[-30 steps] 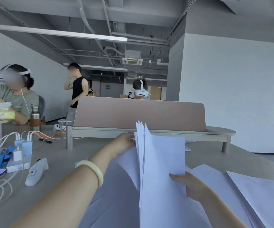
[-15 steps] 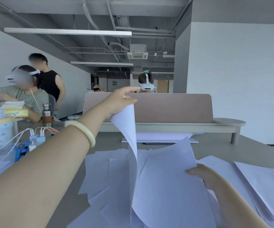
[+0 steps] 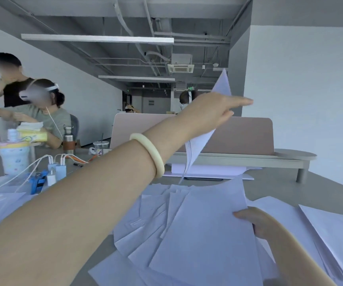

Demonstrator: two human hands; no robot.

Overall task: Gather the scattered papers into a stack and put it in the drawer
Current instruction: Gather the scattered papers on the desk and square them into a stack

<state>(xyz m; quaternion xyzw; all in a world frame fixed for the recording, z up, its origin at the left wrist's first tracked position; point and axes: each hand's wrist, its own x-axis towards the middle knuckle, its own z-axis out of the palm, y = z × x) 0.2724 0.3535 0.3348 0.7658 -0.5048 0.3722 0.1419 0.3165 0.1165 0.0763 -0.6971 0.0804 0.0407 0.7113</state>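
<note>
**Papers (image 3: 203, 234) lying fanned on tabletop (image 3: 279, 182), one sheet (image 3: 199, 141) hanging in the air**

The left hand (image 3: 213, 112) is pinching the sheet and holding it high, with the forefinger pointing straight out. The left forearm, wearing a pale bangle (image 3: 152, 153), is crossing the view and hiding part of the tabletop. The right hand (image 3: 255, 221) is gripping the right edge of the fanned pile, thumb on top. A pink screen (image 3: 238, 137) is standing behind. Loose sheets (image 3: 331, 234) are lying at the right. Chargers (image 3: 56, 170) and a metal bottle (image 3: 69, 139) are standing at the left.
</note>
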